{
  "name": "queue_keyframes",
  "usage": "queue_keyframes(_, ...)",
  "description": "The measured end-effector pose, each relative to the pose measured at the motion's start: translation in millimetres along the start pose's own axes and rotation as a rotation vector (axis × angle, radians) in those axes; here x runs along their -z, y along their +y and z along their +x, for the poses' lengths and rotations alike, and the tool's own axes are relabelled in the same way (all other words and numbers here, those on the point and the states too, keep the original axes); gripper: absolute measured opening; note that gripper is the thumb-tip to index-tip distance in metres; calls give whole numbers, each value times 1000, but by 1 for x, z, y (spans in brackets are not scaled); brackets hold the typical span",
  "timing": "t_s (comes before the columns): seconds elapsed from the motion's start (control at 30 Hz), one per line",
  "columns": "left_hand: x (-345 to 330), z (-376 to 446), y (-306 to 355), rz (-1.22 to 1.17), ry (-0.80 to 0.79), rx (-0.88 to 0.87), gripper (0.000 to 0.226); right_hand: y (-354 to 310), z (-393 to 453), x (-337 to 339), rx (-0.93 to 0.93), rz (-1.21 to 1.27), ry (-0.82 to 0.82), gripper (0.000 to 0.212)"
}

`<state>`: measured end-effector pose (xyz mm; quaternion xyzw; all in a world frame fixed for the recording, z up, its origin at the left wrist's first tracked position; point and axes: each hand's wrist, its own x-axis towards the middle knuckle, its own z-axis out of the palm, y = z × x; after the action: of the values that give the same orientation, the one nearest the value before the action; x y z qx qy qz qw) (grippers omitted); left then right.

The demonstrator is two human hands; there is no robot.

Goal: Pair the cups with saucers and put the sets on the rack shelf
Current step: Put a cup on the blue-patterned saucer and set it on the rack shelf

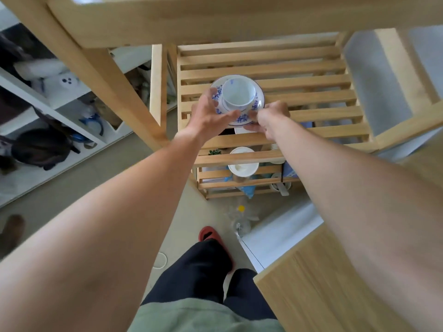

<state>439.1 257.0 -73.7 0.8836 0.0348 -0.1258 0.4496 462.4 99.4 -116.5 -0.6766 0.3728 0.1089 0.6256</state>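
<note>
Hands grip one set from both sides: the left hand (208,113) and right hand (268,118) clamp the saucer (257,101) rim, cup (238,94) loose on top, low over the slatted rack shelf (311,92). Tilting the saucer could slide the cup off; its edge could also catch a gap between slats.

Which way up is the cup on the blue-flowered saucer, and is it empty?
Upright and empty: the cup shows a bare white inside, mouth upward.

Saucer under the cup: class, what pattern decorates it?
Blue flowers on white, with a thin blue rim, on the saucer; head view.
</note>
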Motion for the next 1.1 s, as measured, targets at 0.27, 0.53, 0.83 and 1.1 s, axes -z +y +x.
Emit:
queue_keyframes(0.27,-4,28,4,45,8,-11,65,-19,25,-7,48,12,28,33)
queue_keyframes(0.53,-14,45,2,66,-2,-22,68,-29,42,-4,105,-91,114,32)
queue_keyframes(0.83,-10,23,5,128,65,-96,64,-20,7,10,327,-377,299,30)
queue_keyframes(1.1,-3,-47,21,436,38,-188,74,20,-76,75,569,-1211,185,63)
